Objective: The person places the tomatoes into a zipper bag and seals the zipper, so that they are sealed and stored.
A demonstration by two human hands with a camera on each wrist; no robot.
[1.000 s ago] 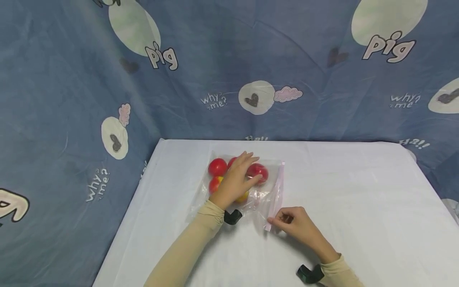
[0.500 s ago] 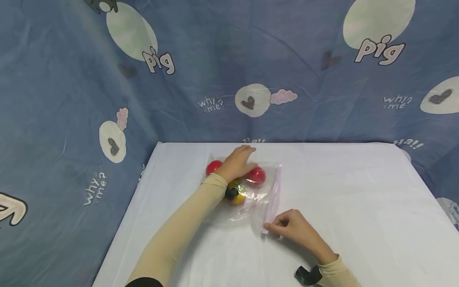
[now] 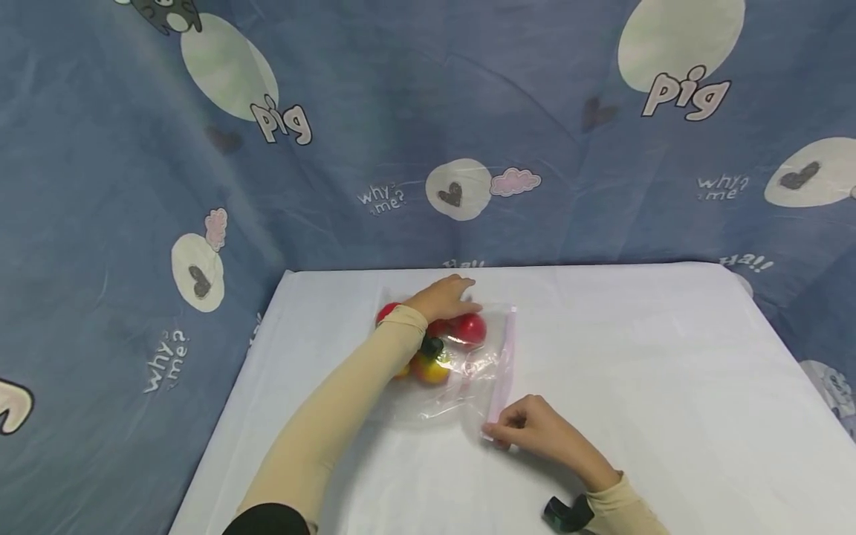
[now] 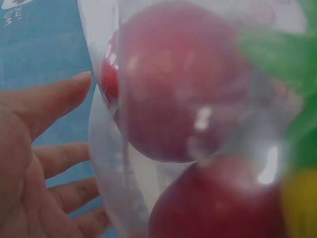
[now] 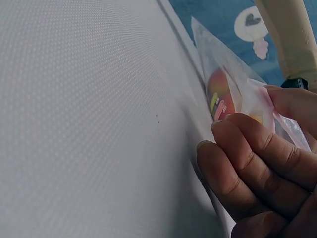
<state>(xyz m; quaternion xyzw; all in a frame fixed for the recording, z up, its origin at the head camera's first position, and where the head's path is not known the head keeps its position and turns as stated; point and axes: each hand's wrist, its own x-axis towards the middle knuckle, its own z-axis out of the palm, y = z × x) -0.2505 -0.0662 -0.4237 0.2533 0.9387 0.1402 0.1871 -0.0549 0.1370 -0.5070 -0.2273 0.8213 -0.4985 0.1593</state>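
A clear zip bag (image 3: 428,407) lies on the white table with several round fruits inside, among them a red one (image 3: 470,328) and a yellow-red one (image 3: 431,369). My left hand (image 3: 441,299) is at the bag's far side, over the fruits. In the left wrist view its fingers (image 4: 74,196) are loosely extended beside the plastic, next to a large red fruit (image 4: 183,84). With thumb and forefinger, my right hand (image 3: 535,427) pinches the near end of the pink zip strip (image 3: 506,357). Its other fingers (image 5: 228,168) are curled in the right wrist view. My left arm hides some fruits.
A white cloth covers the table (image 3: 635,357), whose far edge meets a blue printed curtain (image 3: 348,134). Dark wrist cameras, such as the right one (image 3: 568,514), sit at both cuffs. A blurred green patch (image 4: 277,54) shows beside the fruit in the left wrist view.
My left hand has moved from above the middle fruits toward the bag's far edge, its forearm now covering the left side. The right hand keeps its pinch on the strip's corner.
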